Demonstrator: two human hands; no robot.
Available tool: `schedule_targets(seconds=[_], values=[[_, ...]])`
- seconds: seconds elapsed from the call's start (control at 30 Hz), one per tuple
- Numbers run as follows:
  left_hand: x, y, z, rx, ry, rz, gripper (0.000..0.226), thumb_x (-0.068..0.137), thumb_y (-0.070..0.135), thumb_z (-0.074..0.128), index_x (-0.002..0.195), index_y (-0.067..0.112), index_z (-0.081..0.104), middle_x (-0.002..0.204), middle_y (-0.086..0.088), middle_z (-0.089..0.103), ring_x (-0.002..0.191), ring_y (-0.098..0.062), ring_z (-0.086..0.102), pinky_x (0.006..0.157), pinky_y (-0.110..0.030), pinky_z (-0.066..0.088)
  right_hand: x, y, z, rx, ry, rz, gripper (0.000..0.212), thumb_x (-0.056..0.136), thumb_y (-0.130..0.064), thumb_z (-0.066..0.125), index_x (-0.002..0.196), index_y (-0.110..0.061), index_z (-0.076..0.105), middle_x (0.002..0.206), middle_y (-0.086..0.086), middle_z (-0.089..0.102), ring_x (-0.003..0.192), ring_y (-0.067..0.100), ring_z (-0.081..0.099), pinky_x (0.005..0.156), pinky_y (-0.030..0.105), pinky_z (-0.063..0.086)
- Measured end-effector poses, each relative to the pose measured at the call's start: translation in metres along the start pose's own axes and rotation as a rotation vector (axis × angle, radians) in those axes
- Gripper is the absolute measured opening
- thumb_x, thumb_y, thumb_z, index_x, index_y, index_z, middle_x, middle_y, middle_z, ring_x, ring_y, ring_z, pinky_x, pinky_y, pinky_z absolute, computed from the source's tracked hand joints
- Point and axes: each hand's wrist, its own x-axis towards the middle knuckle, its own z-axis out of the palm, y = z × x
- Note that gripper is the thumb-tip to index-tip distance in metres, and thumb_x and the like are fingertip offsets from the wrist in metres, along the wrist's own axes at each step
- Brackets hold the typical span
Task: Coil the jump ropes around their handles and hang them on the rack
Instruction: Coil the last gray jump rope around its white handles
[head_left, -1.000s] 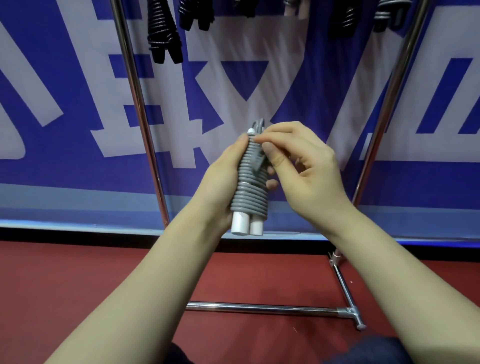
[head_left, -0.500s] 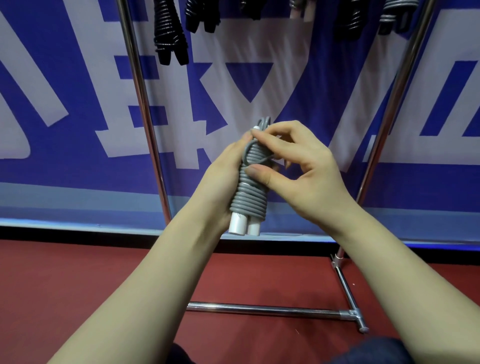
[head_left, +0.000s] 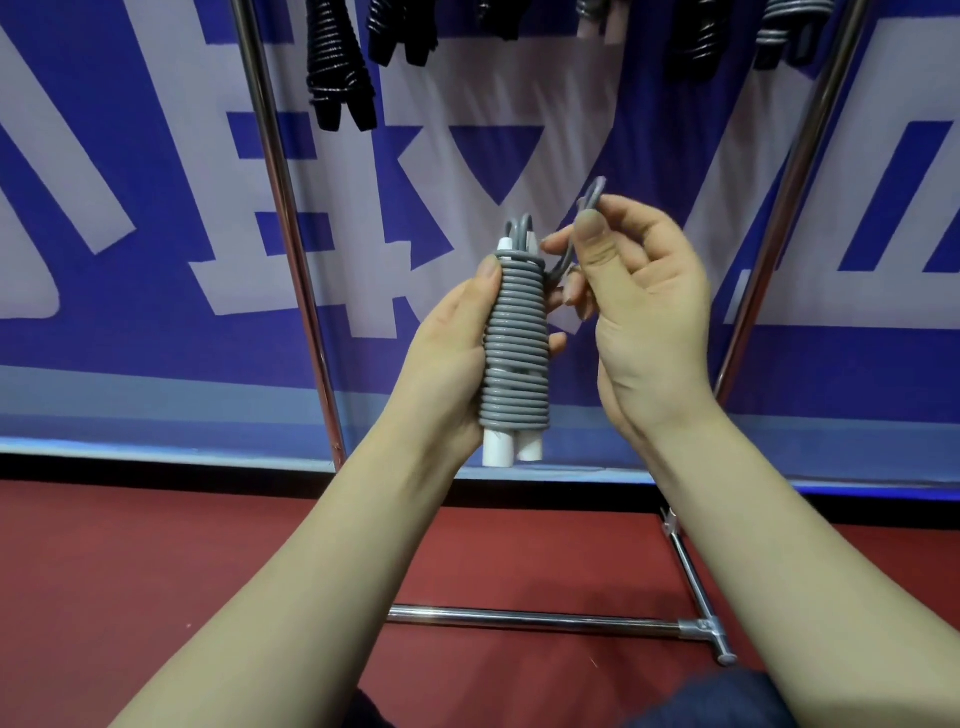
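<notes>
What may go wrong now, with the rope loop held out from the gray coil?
The right hand pinches only the loop end; it may slip, and the top turns of the gray coil could loosen. The left hand grips the coil, not the white handles, which might slide out below.

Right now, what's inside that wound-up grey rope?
Two white handles, side by side. Their ends stick out below the grey rope coils, and their tips peek out on top. Their middles are covered by the coils, so those can't be seen.
</notes>
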Motion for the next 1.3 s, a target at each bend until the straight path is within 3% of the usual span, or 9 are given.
schedule_targets(seconds=[0.13,0.3,0.67,0.77,0.9,1.0,1.1,1.23,1.3], values=[[-0.002,-0.001,-0.001,0.045,0.032,0.042,0.029,0.104,0.024,0.043,0.127,0.014,0.057,0.114,-0.011,0.071,0.1,-0.022,0.07,0.065,-0.03,0.058,0.003,0.002,-0.003,-0.084,0.062,-0.047,0.008,0.089,-0.004,0.067,0.09,-0.01,0.071,0.071,-0.004,0.071,0.066,0.004,0.063,0.064,0.018,0.05],[-0.002,0.001,-0.002,0.057,0.047,0.103,0.03,0.102,0.019,0.046,0.127,0.01,0.059,0.11,-0.014,0.072,0.102,-0.026,0.071,0.067,-0.033,0.06,0.002,0.004,-0.007,-0.255,0.018,-0.097,0.015,0.085,-0.001,0.071,0.096,-0.012,0.072,0.076,-0.008,0.073,0.074,0.004,0.069,0.071,0.017,0.053],[-0.003,0.006,-0.008,0.148,-0.017,0.171,0.03,0.102,0.017,0.047,0.129,0.011,0.059,0.113,-0.012,0.072,0.101,-0.028,0.071,0.068,-0.033,0.061,0.006,0.002,-0.016,-0.475,-0.058,-0.137,0.013,0.085,-0.004,0.073,0.098,-0.006,0.074,0.086,0.009,0.073,0.082,0.021,0.07,0.08,0.038,0.057],[0.0,0.007,-0.013,0.207,-0.039,0.194,0.03,0.101,0.016,0.048,0.129,0.026,0.055,0.117,-0.006,0.071,0.101,-0.028,0.071,0.069,-0.035,0.061,0.005,0.002,-0.016,-0.49,-0.098,-0.142,0.016,0.085,-0.002,0.071,0.099,-0.012,0.073,0.086,0.002,0.072,0.082,0.012,0.07,0.079,0.028,0.057],[0.002,0.003,-0.017,0.323,-0.098,0.201,0.03,0.103,0.013,0.045,0.129,0.022,0.056,0.111,-0.004,0.072,0.102,-0.025,0.071,0.068,-0.035,0.061,0.002,0.003,-0.016,-0.546,-0.153,-0.22,0.025,0.085,0.004,0.068,0.102,-0.014,0.071,0.083,0.006,0.068,0.077,0.003,0.063,0.069,0.008,0.047],[0.002,0.001,-0.019,0.361,-0.099,0.207,0.029,0.103,0.01,0.045,0.127,0.019,0.057,0.11,-0.005,0.071,0.1,-0.024,0.072,0.065,-0.035,0.061,0.001,0.004,-0.015,-0.625,-0.171,-0.256,0.021,0.085,0.007,0.066,0.1,-0.005,0.074,0.082,0.015,0.067,0.076,0.01,0.061,0.065,0.003,0.045],[0.005,-0.002,-0.022,0.393,-0.095,0.218,0.027,0.102,0.01,0.047,0.124,0.019,0.059,0.115,-0.01,0.07,0.1,-0.025,0.071,0.064,-0.034,0.06,0.001,0.007,-0.015,-0.632,-0.153,-0.202,0.019,0.086,0.006,0.065,0.099,-0.003,0.075,0.084,0.01,0.067,0.075,-0.002,0.061,0.064,0.002,0.044],[0.005,-0.004,-0.024,0.38,-0.09,0.191,0.028,0.102,0.01,0.049,0.127,0.015,0.059,0.116,-0.014,0.07,0.098,-0.026,0.072,0.063,-0.033,0.059,0.004,0.007,-0.017,-0.697,-0.157,-0.173,0.013,0.088,-0.003,0.065,0.095,-0.012,0.071,0.09,0.001,0.067,0.08,0.007,0.064,0.067,0.015,0.049],[0.004,-0.006,-0.023,0.414,-0.075,0.165,0.028,0.101,0.01,0.05,0.128,0.01,0.06,0.104,-0.012,0.072,0.082,-0.019,0.074,0.058,-0.028,0.057,0.005,0.006,-0.019,-0.694,-0.182,-0.139,0.013,0.089,-0.006,0.064,0.095,-0.017,0.06,0.093,-0.001,0.064,0.082,0.011,0.064,0.069,0.021,0.052]])
